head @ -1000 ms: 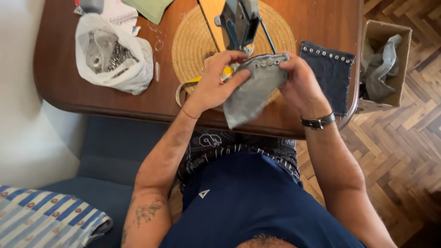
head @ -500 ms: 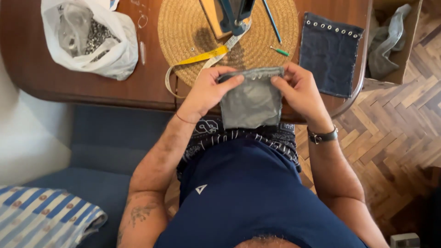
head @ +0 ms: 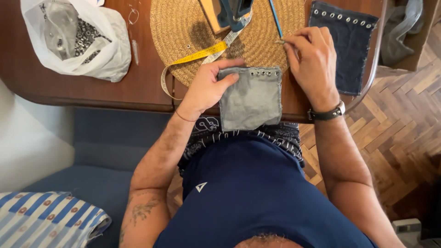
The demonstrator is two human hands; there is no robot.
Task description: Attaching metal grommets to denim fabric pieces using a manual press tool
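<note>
My left hand (head: 207,87) holds a grey denim piece (head: 250,98) by its left edge, thumb on top; a row of metal eyelets runs along its upper edge. The piece hangs over the near edge of the wooden table (head: 92,87). My right hand (head: 312,62), with a dark wristwatch, is off the fabric and pinches a small object at its fingertips on the edge of the round woven mat (head: 183,27), close to a blue-handled tool (head: 275,18).
A dark blue denim piece (head: 344,50) with eyelets lies at the right. A yellow tape measure (head: 193,59) curls over the mat. A blue metal press (head: 234,11) stands at the mat's back. A white plastic bag (head: 78,39) of metal parts sits left. Cardboard box with cloth (head: 409,27) on the floor.
My right hand let go of the grey denim piece and reached up to the mat. The left hand lowered the piece flatter onto the table edge.
</note>
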